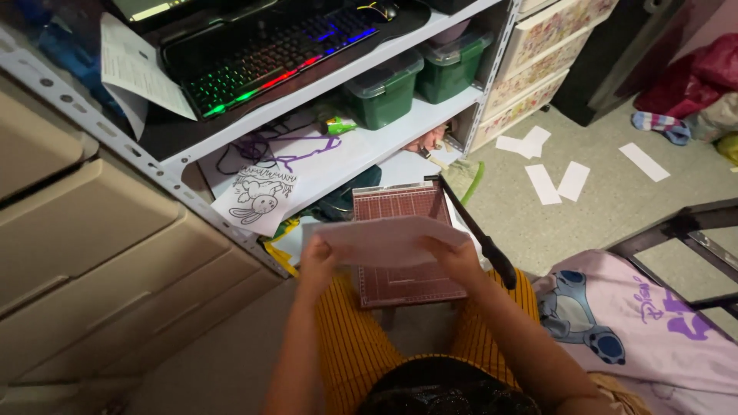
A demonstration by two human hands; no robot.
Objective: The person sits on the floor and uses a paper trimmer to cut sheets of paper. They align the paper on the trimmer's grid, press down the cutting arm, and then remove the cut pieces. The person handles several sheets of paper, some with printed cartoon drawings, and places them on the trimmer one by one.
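Head view: both hands, left hand (319,261) and right hand (459,261), grip flat white paper (388,240).

Both bare forearms reaching forward from the lower edge, left hand (317,257) raised with fingers curled closed in a pinch, right hand (453,257) level with it, likewise pinching, thumbs seemingly on top, wrists slightly bent, hands apart.

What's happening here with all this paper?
A person holds a white sheet in both hands, left hand and right hand, above a red paper cutter on their lap. The cutter's black arm is raised. Cut strips lie on the floor, and a rabbit drawing sits on the shelf.
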